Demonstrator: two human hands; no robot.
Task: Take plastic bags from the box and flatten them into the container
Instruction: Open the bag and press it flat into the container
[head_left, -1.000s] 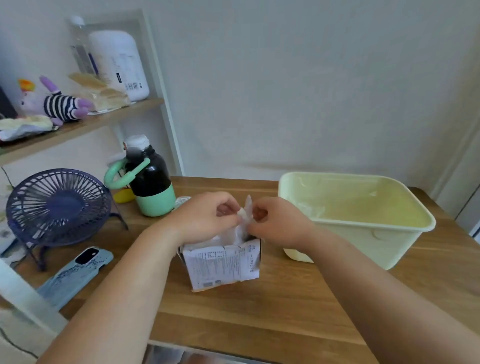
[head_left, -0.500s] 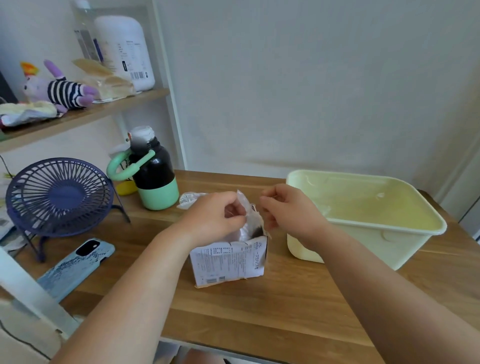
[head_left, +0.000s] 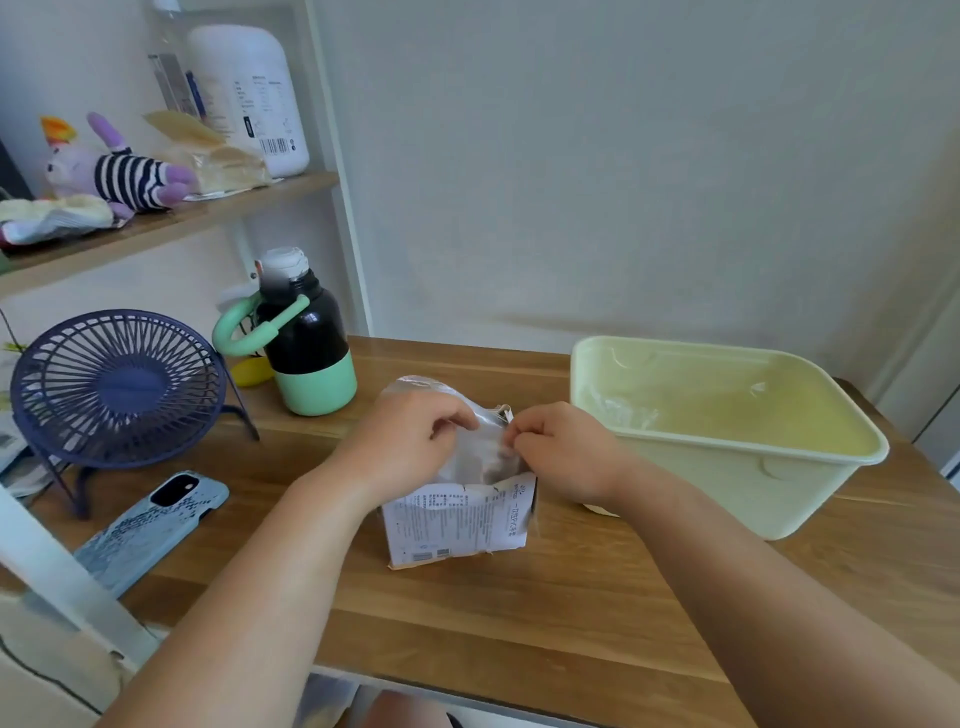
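Note:
A small white printed box (head_left: 460, 522) stands on the wooden table, its torn top open. A clear plastic bag (head_left: 480, 449) rises out of it. My left hand (head_left: 410, 447) pinches the bag's upper left edge, and my right hand (head_left: 558, 449) pinches its upper right edge, both just above the box. To the right sits a pale yellow-green container (head_left: 727, 467), with clear plastic (head_left: 618, 413) lying inside at its left end.
A black and mint bottle (head_left: 306, 343) stands behind the box to the left. A dark blue desk fan (head_left: 117, 387) and a light blue phone (head_left: 153, 522) lie at the left. A shelf (head_left: 171, 218) with a toy and bottles hangs above.
The bag has come further up out of the box and my hands have spread a little apart along its top edge. The view has shifted, with the box now lower right of centre.

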